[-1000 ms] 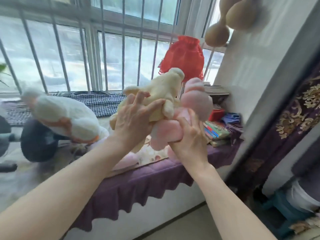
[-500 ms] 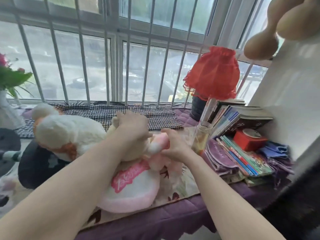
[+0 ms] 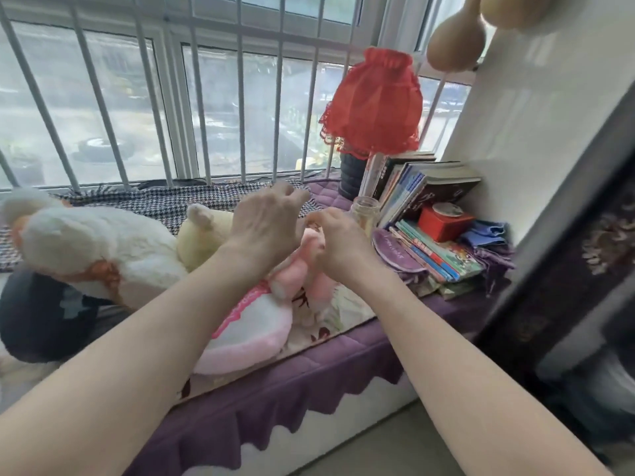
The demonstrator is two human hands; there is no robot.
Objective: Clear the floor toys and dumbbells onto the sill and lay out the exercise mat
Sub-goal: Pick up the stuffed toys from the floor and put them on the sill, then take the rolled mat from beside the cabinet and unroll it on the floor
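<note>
In the head view, the cream plush toy (image 3: 202,235) and the pink plush toy (image 3: 302,266) lay on the purple-covered sill (image 3: 343,359), between the large white plush (image 3: 99,249) and the stack of books (image 3: 429,255). The left hand (image 3: 266,228) hovered over the two toys with fingers spread and loosely curled, gripping nothing visible. The right hand (image 3: 338,242) rested against the pink plush toy with fingers curled inward; whether it gripped the toy could not be determined.

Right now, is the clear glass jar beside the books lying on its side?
No, the clear glass jar stands upright on the purple quilted sill cover, open mouth upward, just left of the leaning books.
</note>
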